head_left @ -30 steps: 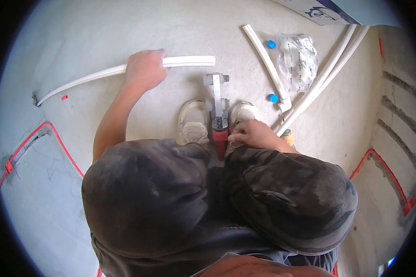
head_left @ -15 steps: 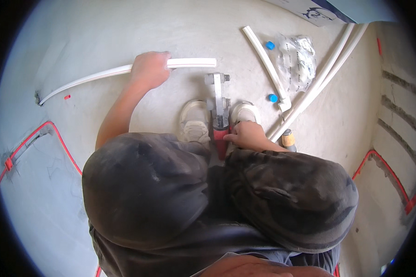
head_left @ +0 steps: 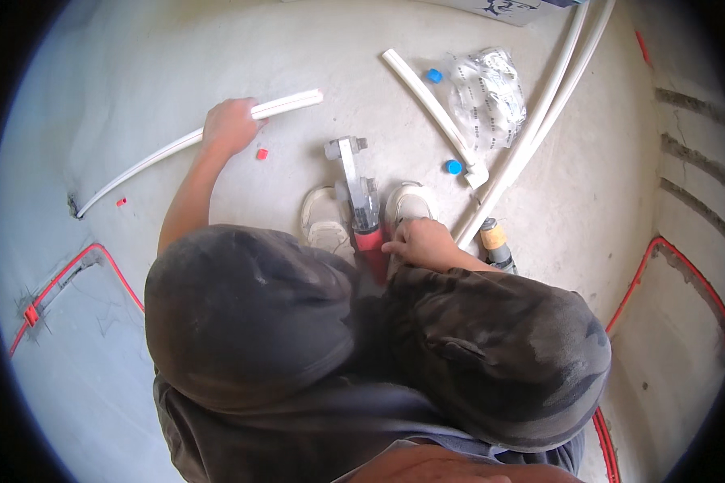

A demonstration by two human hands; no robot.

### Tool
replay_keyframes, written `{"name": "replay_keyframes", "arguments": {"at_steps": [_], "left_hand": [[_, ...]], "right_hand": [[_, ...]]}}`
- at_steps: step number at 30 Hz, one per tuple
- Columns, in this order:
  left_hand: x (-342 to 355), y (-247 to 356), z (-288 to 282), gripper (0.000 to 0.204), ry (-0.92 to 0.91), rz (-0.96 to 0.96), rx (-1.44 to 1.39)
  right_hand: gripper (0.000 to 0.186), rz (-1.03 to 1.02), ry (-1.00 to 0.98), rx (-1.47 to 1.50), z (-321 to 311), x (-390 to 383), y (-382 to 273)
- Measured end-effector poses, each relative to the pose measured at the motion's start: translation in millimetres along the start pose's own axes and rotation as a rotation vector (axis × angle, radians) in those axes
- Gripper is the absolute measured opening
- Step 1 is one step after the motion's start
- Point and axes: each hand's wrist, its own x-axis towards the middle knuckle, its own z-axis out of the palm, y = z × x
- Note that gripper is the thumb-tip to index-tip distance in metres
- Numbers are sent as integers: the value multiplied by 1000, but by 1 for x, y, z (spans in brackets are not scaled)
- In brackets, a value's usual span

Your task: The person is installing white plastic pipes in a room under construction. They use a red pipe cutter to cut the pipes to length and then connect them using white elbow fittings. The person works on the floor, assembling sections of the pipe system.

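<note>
Left grip [head_left: 229,129] conceals a section of the white pipe [head_left: 155,160]. Lower end of the red handle [head_left: 370,246]: not discernible. Yellow-banded object [head_left: 493,237]: partly covered by the right knee [head_left: 528,354]; kind undetermined. Box [head_left: 514,10] and two long pipes [head_left: 559,64]: cut off by upper edge. Plastic bag [head_left: 486,101]: contents unclear.

Unfinished room — bare wall [head_left: 80,354], red conduit [head_left: 95,245]

Clock taken from the centre of view. At 1 o'clock: a printed box [head_left: 514,10] at the edge; a clear plastic packet [head_left: 487,101]; a white pipe with elbow end [head_left: 428,106]. At 2: two long white pipes [head_left: 503,182], converging. At 3: a yellow-banded cylinder [head_left: 494,237], partly hidden. Red conduit [head_left: 119,274] at 9. A small red piece [head_left: 262,154] at 10.
</note>
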Motion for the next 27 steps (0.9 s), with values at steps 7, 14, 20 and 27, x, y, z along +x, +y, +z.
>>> {"name": "replay_keyframes", "arguments": {"at_steps": [7,14,20,27], "left_hand": [[1,-20,2,25,139,-10,14],[29,-44,35,26,196,-17,1],[57,-44,60,37,250,117,11],[-14,-3,72,42,528,64,-159]], "right_hand": [[42,-32,16,59,-3,-3,5],[43,-47,-28,-47,-3,7,-2],[45,-66,-174,-216,-19,16,-21],[33,-64,-134,33,-17,18,4]]}}
